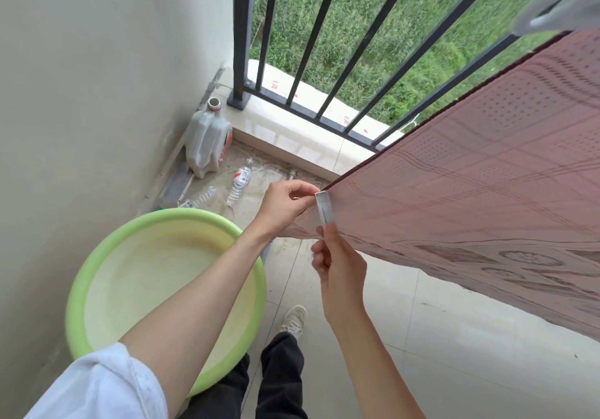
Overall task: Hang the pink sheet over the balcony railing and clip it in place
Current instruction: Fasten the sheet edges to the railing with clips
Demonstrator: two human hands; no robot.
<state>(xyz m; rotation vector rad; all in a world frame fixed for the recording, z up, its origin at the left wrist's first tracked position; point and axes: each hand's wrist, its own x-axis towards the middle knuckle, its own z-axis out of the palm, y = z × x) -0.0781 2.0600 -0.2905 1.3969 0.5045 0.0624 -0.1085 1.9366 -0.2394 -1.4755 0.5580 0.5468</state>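
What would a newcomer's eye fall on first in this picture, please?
The pink sheet fills the right side, hanging from the black balcony railing. At centre, the left hand and right hand pinch its lower corner, where a white label sits. A large green basin stands on the floor at lower left.

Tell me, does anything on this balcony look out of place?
Yes: two plastic bottles lie tipped over on the dirty floor by the wall, beside an uncapped jug. The pink sheet itself looks undamaged.

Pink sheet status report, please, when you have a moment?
Left hand pinches corner of pink sheet. Right hand holds its white label. Sheet draped by railing; no clip visible.
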